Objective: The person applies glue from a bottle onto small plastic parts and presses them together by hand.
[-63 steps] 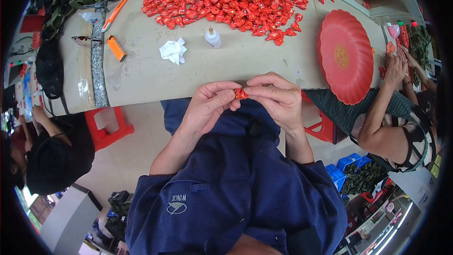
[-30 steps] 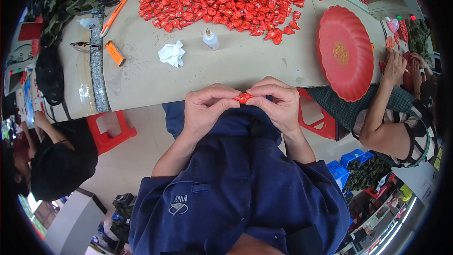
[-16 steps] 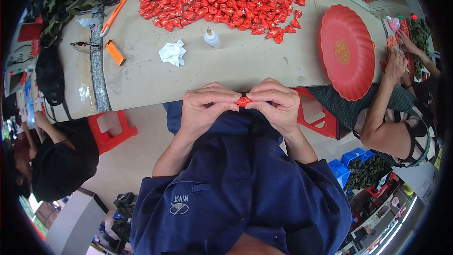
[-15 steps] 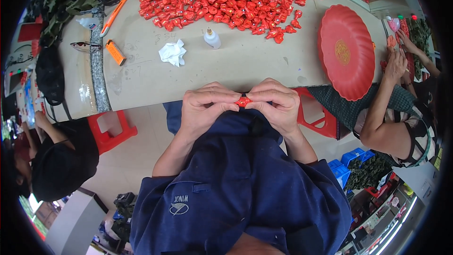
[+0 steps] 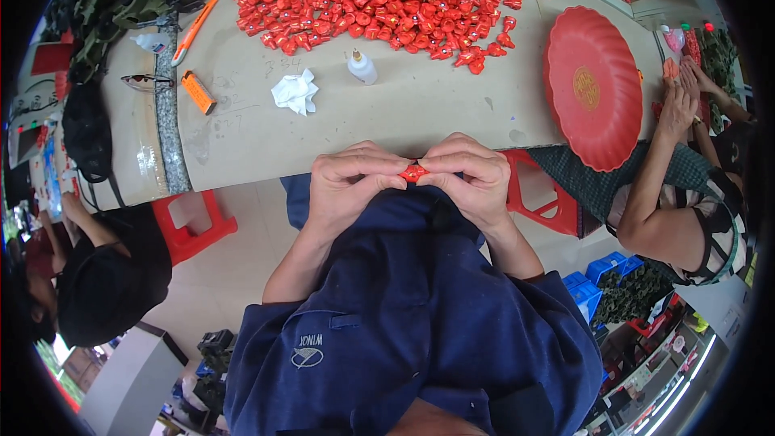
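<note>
My left hand (image 5: 349, 186) and my right hand (image 5: 471, 178) meet just below the near edge of the beige table (image 5: 420, 113). Together they pinch one small red folded piece (image 5: 415, 171) between thumbs and fingertips. Most of the piece is hidden by my fingers. A large heap of the same red pieces (image 5: 379, 0) covers the far part of the table. A small white glue bottle (image 5: 362, 67) stands in front of the heap, with a crumpled white tissue (image 5: 295, 91) to its left.
A big red scalloped plate (image 5: 593, 89) lies at the table's right end, beside a seated person (image 5: 686, 186) with raised hands. An orange utility knife (image 5: 198, 92), an orange pen (image 5: 194, 28) and glasses (image 5: 145, 79) lie at left. Red stools stand below (image 5: 194, 222). Another person crouches at left (image 5: 97, 274).
My hands have stayed together on the red piece, shifting only slightly while the fingers work it. The person at right moved their hands a little.
</note>
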### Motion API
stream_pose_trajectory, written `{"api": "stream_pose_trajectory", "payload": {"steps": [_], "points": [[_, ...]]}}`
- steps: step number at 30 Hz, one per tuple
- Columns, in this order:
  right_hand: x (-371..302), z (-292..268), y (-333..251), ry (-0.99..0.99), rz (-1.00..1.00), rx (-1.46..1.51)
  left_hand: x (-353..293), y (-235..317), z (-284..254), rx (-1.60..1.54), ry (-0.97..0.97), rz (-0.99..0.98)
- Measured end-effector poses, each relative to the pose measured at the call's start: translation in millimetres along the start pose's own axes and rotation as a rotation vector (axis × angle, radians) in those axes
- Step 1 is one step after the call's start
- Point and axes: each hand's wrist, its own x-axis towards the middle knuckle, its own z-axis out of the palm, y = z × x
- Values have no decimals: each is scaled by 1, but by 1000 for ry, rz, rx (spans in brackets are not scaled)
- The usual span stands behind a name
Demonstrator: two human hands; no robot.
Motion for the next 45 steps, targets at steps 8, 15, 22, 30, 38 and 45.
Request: {"api": "stream_pose_trajectory", "payload": {"steps": [8, 15, 22, 30, 38, 45], "points": [[-1, -4, 3, -32, 3, -5, 0, -3, 1, -16, 4, -8], [-2, -5, 2, -33, 7, -5, 1, 0, 2, -9, -9, -24], [-2, -6, 4, -33, -2, -14, 2, -2, 3, -33, -10, -36], [-2, -8, 5, -22, 6, -5, 4, -4, 4, -58, -19, -50], [2, -17, -10, 17, 163, -44, 8, 1, 10, -75, -26, -81], [12, -83, -32, 573, 88, -559, 27, 13, -17, 196, 239, -26]]}}
